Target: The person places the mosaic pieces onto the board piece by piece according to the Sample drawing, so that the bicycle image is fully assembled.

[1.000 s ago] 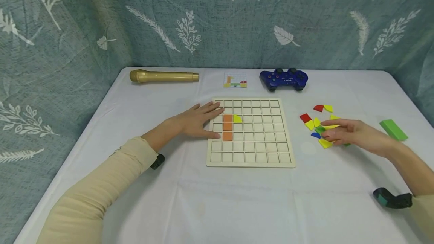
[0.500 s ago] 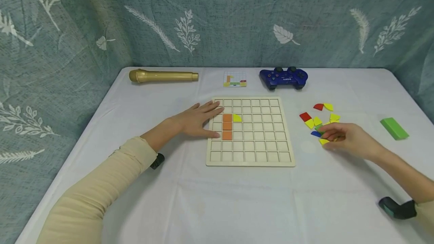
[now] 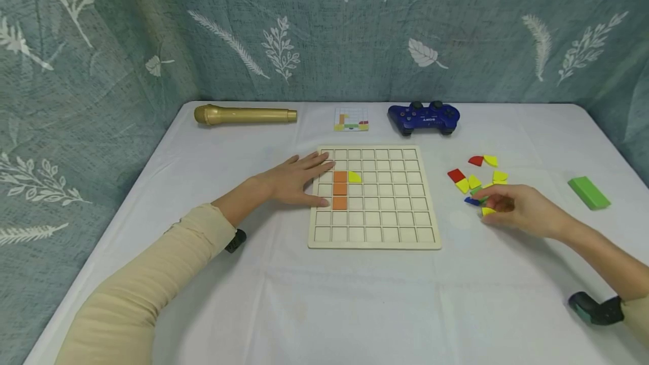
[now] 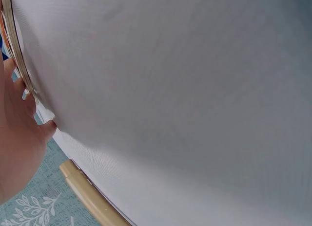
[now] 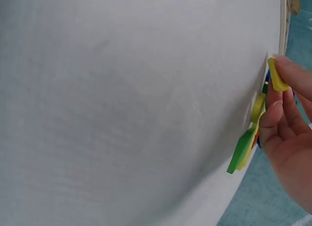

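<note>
My left hand (image 3: 294,180) lies with spread fingers on the left edge of a pale wooden grid board (image 3: 375,244). Three orange squares (image 3: 339,189) form a column in the board's cells, and a yellow quarter-round tile (image 3: 354,177) sits right of the top one. At the loose tiles, my right hand (image 3: 524,210) pinches a yellow tile (image 5: 278,76) between thumb and fingers; its outline is partly covered. A blue tile (image 3: 472,201) and a green tile (image 3: 476,190) lie by the fingertips. More tiles are partly hidden behind that hand.
Red tiles (image 3: 456,176) and several yellow ones lie right of the board. Farther right is a green block (image 3: 589,192). Along the back stand a gold microphone (image 3: 245,115), a small pattern card (image 3: 351,119) and a blue game controller (image 3: 425,118). A patterned curtain (image 3: 355,32) hangs behind.
My right hand has drawn slightly toward the front of the table, and its thumb and fingers have closed on the yellow tile. The left hand stays on the board.
</note>
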Demonstrator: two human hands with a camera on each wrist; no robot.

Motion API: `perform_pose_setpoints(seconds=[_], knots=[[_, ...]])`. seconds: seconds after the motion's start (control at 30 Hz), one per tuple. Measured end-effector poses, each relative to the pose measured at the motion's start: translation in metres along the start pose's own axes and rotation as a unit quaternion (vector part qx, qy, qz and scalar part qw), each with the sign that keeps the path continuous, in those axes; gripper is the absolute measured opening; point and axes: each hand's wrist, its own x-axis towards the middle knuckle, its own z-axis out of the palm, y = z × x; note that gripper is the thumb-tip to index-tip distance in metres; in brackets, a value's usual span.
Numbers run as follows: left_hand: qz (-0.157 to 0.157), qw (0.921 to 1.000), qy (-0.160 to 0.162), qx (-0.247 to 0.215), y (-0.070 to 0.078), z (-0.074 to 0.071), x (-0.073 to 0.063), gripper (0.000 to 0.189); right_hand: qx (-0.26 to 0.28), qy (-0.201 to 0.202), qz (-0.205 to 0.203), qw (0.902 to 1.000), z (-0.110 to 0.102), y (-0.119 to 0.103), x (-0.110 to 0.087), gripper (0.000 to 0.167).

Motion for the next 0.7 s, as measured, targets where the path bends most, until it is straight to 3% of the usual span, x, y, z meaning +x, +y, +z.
perform_pose_setpoints(seconds=[0.23, 0.43, 0.7], knots=[[0.001, 1.0, 0.0, -0.003, 0.0, 0.0, 0.0, 0.093, 0.0, 0.003, 0.001, 1.0, -0.004, -0.008, 0.009, 0.037], [-0.002, 1.0, -0.001, -0.003, -0.001, 0.0, -0.001, 0.094, 0.101, -0.024, 0.003, 0.9946, 0.001, -0.025, 0.024, 0.033], [-0.006, 1.0, -0.004, 0.002, -0.002, 0.001, 0.0, 0.096, 0.157, -0.084, -0.006, 0.9839, 0.015, -0.051, 0.051, 0.035]])
